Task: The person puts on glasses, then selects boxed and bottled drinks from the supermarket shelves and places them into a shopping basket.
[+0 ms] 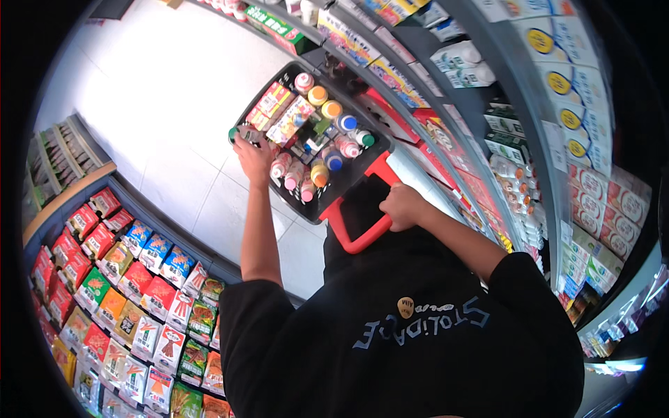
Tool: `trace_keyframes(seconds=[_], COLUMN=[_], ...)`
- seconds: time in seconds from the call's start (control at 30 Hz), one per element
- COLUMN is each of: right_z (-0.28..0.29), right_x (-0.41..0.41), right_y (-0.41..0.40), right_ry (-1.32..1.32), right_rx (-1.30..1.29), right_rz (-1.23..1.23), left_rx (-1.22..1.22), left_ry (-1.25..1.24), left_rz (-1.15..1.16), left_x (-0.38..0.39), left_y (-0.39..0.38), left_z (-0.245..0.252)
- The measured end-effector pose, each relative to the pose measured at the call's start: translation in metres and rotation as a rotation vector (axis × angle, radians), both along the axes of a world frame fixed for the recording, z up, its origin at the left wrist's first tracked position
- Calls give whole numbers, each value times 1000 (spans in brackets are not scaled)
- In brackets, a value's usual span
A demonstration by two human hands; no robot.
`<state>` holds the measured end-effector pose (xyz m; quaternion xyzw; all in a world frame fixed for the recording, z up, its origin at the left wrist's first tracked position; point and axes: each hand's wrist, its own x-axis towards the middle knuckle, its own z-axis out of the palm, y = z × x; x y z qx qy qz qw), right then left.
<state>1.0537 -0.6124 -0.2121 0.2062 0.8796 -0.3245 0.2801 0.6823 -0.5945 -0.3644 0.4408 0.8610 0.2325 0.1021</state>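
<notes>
My left hand (254, 158) grips a bottle with a green cap (233, 134) at the left rim of a dark plastic shopping basket (360, 182). My right hand (405, 207) is closed around the basket's red handle (360, 243). Inside the basket, bottles with orange caps (331, 109), blue caps (347, 123) and pink caps (307, 194) stand along the sides. A second green-capped bottle (366, 138) is near the right corner. Towards the far left lie a red and yellow pack (272, 102) and a colourful printed carton (290, 120). Small dark items in the middle are hard to make out.
Shelves with drink cartons (575, 83), white bottles (465, 62) and boxed packs (606, 198) rise close on the right. At lower left, a rack holds rows of snack bags (157, 292). Pale floor tiles (177, 104) run between them.
</notes>
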Motion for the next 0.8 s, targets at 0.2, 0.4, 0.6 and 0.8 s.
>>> trace_keyframes(seconds=[0.2,0.4,0.6,0.8], right_z=[3,8,25,26], right_x=[9,37,132,245], right_y=[-13,-35,-48,-76], right_ry=[58,227,169,161], right_rx=[68,350,257,-83], right_rz=[-130,-413,-765,-946], left_rx=[23,-348,-678,-599], left_ry=[-472,-908,-557,-453], left_rz=[-430,-364,-569,-583], left_x=[148,248,282,295], left_y=[-49,-89,-84,-79], left_z=[88,87,109,136])
